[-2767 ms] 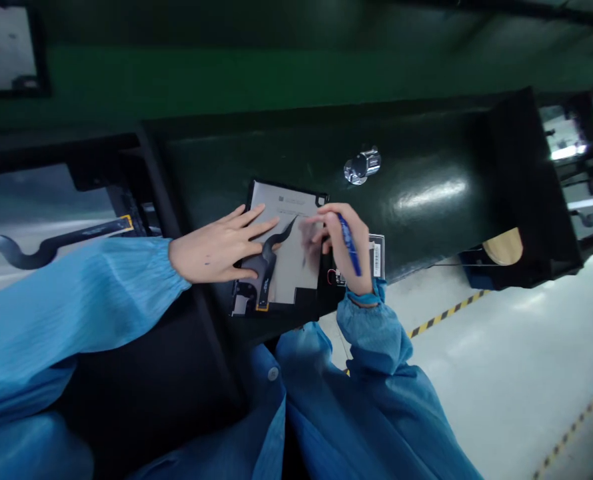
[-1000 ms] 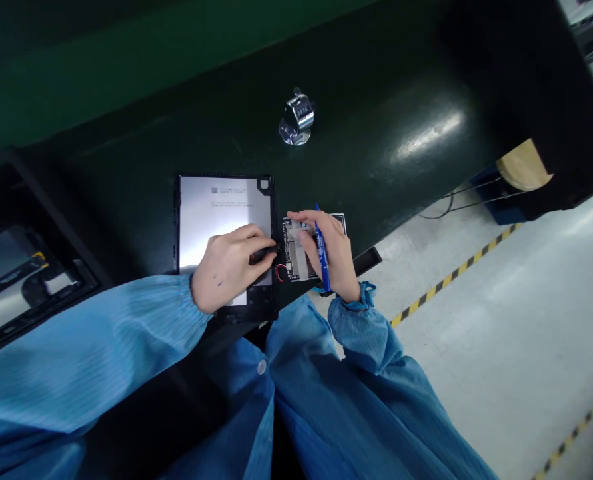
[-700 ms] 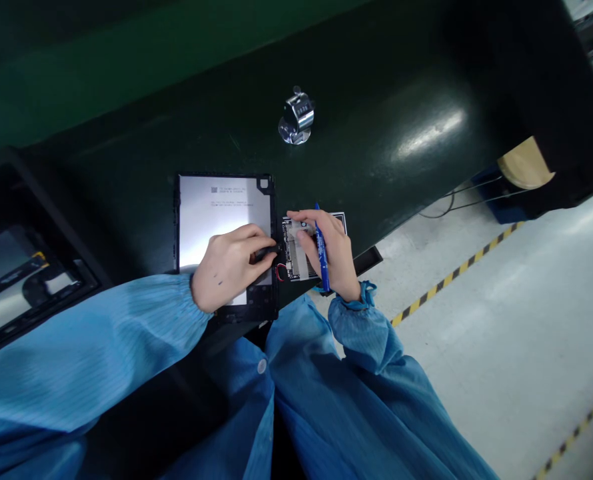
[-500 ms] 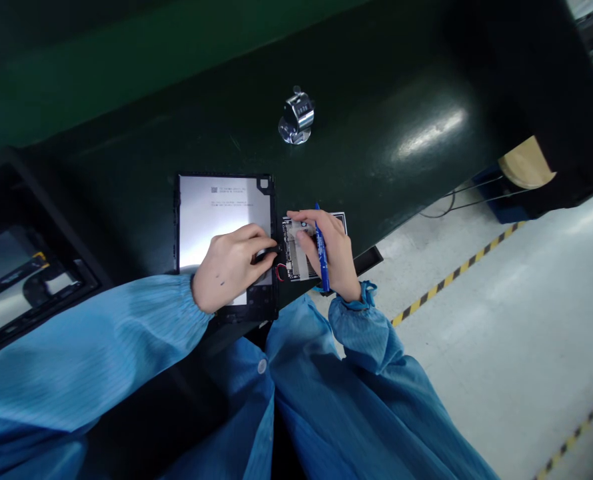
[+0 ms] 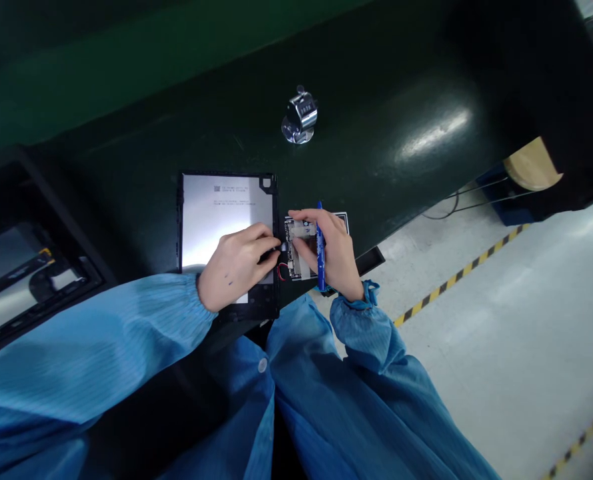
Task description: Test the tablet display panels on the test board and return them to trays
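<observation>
My left hand (image 5: 239, 268) rests on the lower right of a display panel in a black frame (image 5: 226, 220), its fingertips pinching a small dark connector or flex-cable end (image 5: 279, 247) at the panel's right edge. Right of the frame lies a small circuit board (image 5: 299, 257) with a thin red-and-black wire (image 5: 281, 272). My right hand (image 5: 329, 252) holds a blue marker pen (image 5: 320, 250) and presses its fingers on the board, hiding part of it.
A chrome tally counter (image 5: 300, 115) stands on the dark green bench (image 5: 391, 87) above the panel. A black tray (image 5: 31, 273) holding dark flex cables sits at the left. Past the bench's edge lies a pale floor with yellow-and-black tape (image 5: 459, 277).
My left hand has gone from lying spread on the panel with the flex cable to pinching at the panel's right edge. Both hands barely move over the last second; the view shifts slightly.
</observation>
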Demonstrator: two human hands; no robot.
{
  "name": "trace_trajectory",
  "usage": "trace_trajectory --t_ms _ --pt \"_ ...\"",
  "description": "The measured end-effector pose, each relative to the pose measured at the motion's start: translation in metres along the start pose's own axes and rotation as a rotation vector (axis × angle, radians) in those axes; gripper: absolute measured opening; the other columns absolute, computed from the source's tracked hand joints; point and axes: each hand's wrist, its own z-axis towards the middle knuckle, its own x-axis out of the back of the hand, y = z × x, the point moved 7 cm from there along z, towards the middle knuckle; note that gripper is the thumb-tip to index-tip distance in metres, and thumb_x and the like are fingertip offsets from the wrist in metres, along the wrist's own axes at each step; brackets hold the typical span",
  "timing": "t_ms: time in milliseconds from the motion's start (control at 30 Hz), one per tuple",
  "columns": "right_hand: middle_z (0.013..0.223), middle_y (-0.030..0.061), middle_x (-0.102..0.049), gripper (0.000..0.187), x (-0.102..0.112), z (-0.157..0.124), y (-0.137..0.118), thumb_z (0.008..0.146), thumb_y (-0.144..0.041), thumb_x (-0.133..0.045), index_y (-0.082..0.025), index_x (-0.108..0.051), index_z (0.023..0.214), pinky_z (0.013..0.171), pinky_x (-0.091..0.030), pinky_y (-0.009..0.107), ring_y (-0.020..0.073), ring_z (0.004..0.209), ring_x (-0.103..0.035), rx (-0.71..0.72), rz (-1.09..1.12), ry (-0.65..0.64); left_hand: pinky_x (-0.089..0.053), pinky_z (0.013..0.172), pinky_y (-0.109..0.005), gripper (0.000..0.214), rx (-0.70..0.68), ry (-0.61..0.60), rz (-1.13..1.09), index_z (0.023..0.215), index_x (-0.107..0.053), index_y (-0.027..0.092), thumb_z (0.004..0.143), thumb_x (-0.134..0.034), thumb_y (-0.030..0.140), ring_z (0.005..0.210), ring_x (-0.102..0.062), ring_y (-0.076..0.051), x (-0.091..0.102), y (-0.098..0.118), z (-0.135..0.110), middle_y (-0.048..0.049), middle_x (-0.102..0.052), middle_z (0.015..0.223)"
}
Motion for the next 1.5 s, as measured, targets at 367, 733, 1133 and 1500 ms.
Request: trace_trajectory --t_ms 367,733,1133,1500 --pt "0.115 -0.0008 -0.07 0.033 -0.005 0.004 0.002 0.081 -0.02 -0.071 -0.026 -0.059 0.112 0.097 -0.041 0.04 0.0235 0.107 -0.061 -0.074 -0.044 0.028 -0.056 0.074 -0.032 0.021 0.044 -0.029 -0.002 0.096 -0.073 0.015 0.091 -0.053 0.018 0.085 -0.071 -0.021 -0.005 -0.003 0.001 -0.008 -0.073 0.1" --pt "0.114 -0.0005 -0.07 0.03 -0.007 0.004 0.001 0.084 -0.023 -0.069 -0.026 -0.058 0.112 0.095 -0.041 0.04 0.0232 0.106 -0.061 -0.021 -0.101 0.06 -0.053 0.073 -0.034 0.02 0.046 -0.075 -0.007 0.097 -0.072 0.012 0.09 -0.054 0.017 0.085 -0.069 -0.024 -0.011 -0.006 0.002 -0.0095 -0.071 0.099" --pt "0.137 0.0086 -0.058 0.062 0.011 -0.01 -0.022 0.085 -0.053 -0.067 -0.025 -0.048 0.137 0.11 -0.041 0.048 0.0296 0.129 -0.052 0.096 -0.092 -0.072 -0.047 0.104 -0.046 0.06 0.242 -0.041 -0.437 0.14 -0.052 0.022 0.084 -0.067 0.039 0.121 -0.059 -0.031 0.046 -0.022 -0.027 -0.0103 -0.061 0.135" --pt "0.16 0.0157 -0.029 0.137 -0.034 -0.026 -0.027 0.06 -0.063 -0.083 -0.019 0.002 0.158 0.124 -0.009 0.058 0.0343 0.151 -0.017 0.216 -0.312 -0.477 -0.042 0.111 -0.039 0.053 1.195 0.17 -0.961 0.126 -0.058 0.026 0.075 -0.071 0.032 0.134 -0.049 -0.026 0.054 -0.079 -0.121 -0.0053 -0.059 0.139"
